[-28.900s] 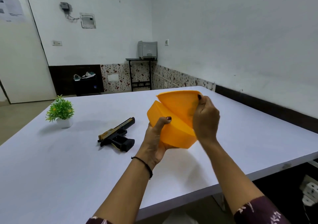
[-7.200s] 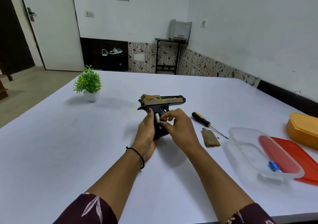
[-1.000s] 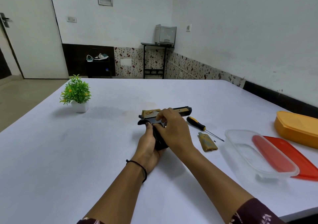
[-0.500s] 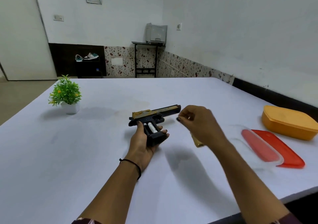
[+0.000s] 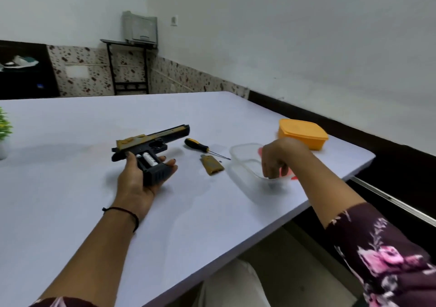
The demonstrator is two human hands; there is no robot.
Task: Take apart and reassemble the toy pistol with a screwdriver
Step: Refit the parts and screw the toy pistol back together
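— What does the left hand (image 5: 139,179) hold?
— The toy pistol (image 5: 158,139). Its fingers wrap round the black handle. The pistol lies on its side on the table (image 5: 70,200), and the open handle shows a white part inside.
— And the right hand (image 5: 274,158)?
— Its fingers point down into the clear box (image 5: 244,165). I cannot tell if they pinch anything.
— Where is the screwdriver (image 5: 203,147)?
— Between the two hands, beside a tan cover (image 5: 212,167), apart from both.

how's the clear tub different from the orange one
The clear tub is see-through, the orange tub opaque. The right hand reaches into the clear tub; nothing touches the orange tub. The clear tub lies nearer the person, the orange tub behind it. Both sit on the table.
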